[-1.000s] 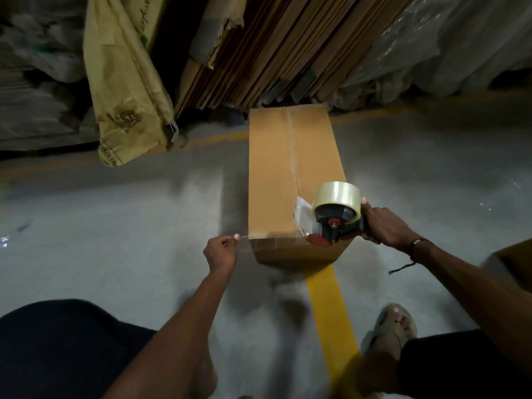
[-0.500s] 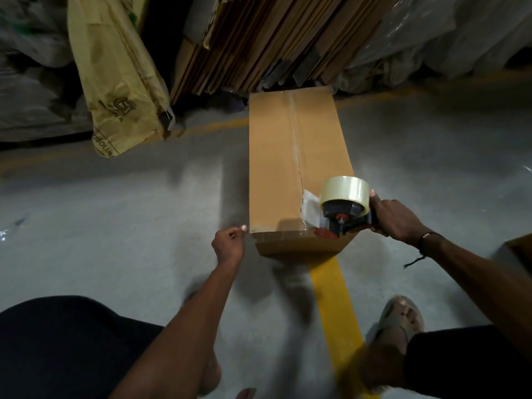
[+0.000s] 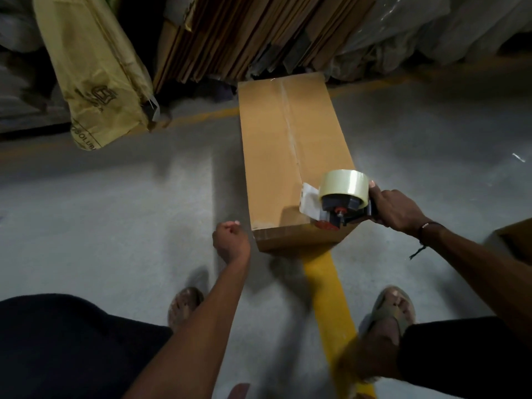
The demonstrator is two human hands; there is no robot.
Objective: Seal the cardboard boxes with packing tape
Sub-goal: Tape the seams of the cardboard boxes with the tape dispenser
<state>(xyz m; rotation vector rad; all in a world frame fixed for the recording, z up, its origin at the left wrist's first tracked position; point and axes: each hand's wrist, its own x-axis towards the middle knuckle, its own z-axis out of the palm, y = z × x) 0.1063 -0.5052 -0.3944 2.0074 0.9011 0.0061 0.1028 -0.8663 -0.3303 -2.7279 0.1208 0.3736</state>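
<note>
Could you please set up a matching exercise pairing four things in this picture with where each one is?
Things:
1. tape dispenser
2. yellow sack
3. left hand
4. yellow floor stripe

Places:
A. beside the box's near left corner
B. runs from under the cardboard box toward the person
C. on the box's near end, gripped by the right hand
D. far left, hanging

Pairs: 1-C, 2-D, 3-A, 4-B

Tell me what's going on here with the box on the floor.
A person is taping a long cardboard box shut on the concrete floor. The right hand grips a tape dispenser resting at the box's near end. The left hand hangs beside the near left corner, fingers curled. Tape already runs along the centre seam.
</note>
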